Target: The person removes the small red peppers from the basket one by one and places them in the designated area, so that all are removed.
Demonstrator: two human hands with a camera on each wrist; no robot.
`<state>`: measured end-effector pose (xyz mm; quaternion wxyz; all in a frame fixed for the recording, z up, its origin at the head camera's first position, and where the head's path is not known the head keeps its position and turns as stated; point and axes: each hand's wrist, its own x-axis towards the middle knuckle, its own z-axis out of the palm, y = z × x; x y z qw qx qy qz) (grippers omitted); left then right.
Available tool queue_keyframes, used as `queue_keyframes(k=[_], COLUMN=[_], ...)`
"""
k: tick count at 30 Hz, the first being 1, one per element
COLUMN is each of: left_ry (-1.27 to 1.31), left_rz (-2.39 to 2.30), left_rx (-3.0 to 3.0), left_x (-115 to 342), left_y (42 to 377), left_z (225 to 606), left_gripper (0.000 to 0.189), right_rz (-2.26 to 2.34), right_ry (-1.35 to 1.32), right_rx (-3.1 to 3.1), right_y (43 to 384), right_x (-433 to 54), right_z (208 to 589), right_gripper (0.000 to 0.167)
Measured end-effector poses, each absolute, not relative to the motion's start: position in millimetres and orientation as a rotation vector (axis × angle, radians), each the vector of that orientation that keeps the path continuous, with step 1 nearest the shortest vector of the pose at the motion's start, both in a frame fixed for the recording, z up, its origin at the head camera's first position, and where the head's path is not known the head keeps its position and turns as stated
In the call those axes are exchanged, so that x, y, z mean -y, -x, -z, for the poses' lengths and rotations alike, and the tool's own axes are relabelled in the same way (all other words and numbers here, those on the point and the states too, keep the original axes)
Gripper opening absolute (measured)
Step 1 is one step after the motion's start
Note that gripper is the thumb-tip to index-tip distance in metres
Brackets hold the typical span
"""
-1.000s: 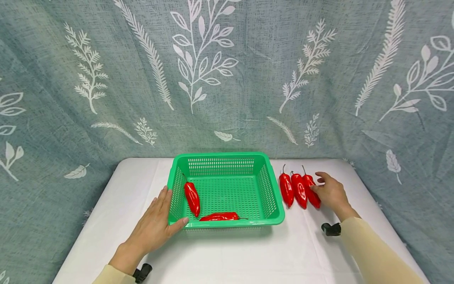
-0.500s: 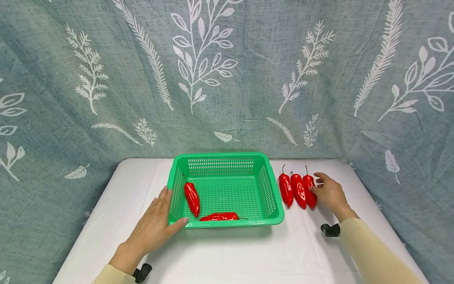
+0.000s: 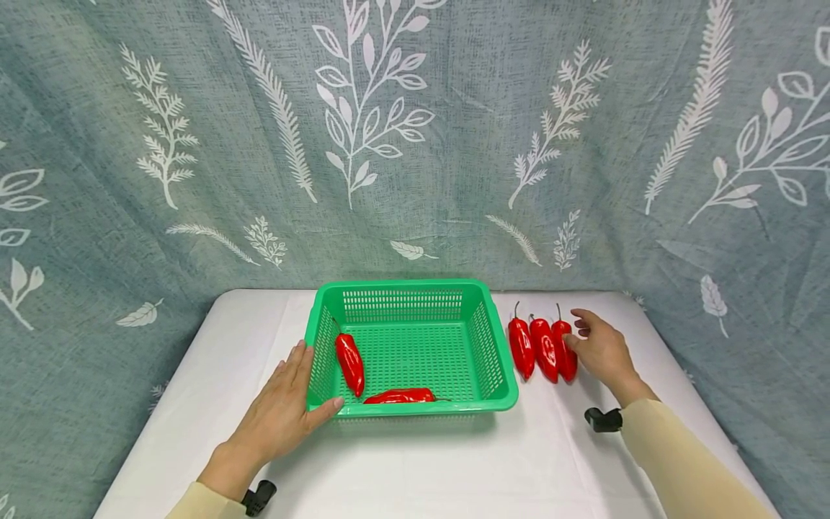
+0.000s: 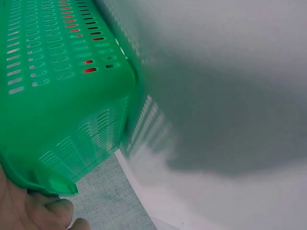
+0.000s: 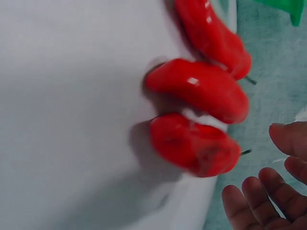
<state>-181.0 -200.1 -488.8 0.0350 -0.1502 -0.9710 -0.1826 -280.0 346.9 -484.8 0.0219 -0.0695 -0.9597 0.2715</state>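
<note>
Green basket [image 3: 402, 284], two peppers [image 3: 350, 365] inside, is apparently steadied by the left hand [image 3: 275, 407], fingers straight, thumb at the near rim. Three red peppers [image 3: 543, 349] are lined up to its right, seemingly for easy reach, the outermost overhung by the right hand [image 3: 603, 349], fingers loose, nothing gripped. White cloth [image 3: 454, 468] is backed by leaf-patterned curtain [image 3: 454, 238].

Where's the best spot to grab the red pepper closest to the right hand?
Probably around the plump middle of that red pepper, from the side where the right hand is: the neighbouring pepper crowds its other side.
</note>
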Motion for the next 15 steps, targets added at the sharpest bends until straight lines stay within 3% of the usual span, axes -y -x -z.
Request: queue_keyframes(k=[15], left_ry=[0.483], left_rz=[0.467], left_rx=[2.986], left_x=[199.4], left_y=[181.1], left_z=[481.8], left_gripper=[0.108], right_rz=[-0.868], right_ry=[0.019], right_rx=[2.919], right_y=[272.0], right_x=[-296.5], right_z=[439.9], right_gripper=[0.062])
